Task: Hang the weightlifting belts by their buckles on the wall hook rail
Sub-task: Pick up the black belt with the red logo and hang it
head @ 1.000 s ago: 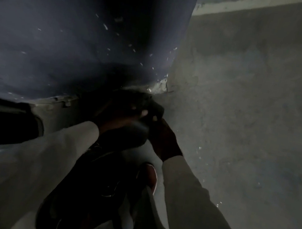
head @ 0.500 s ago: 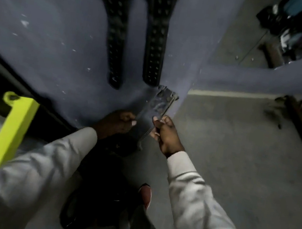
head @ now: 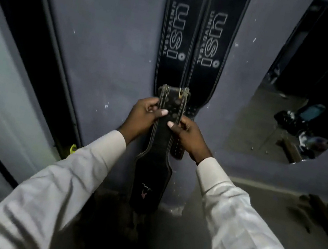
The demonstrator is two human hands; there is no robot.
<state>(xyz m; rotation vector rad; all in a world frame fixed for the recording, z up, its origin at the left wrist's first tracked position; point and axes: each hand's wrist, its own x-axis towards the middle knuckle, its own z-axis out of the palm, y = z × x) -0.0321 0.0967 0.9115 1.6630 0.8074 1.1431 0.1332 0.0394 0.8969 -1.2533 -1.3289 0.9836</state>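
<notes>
Two hanging belts (head: 175, 38) are already up, flat against the wall (head: 106, 48). Your left grip (head: 142, 116) and right grip (head: 189, 135) each pinch the third belt (head: 159, 145) just under its buckle (head: 174, 92), upright in front of them. The hook rail is out of view, so this one is not yet hung.

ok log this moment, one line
left hand: grips held belt | right hand: grips held belt | buckle: uppermost, unhooked | wall: two USI belts hanging | hook rail: out of view
</notes>
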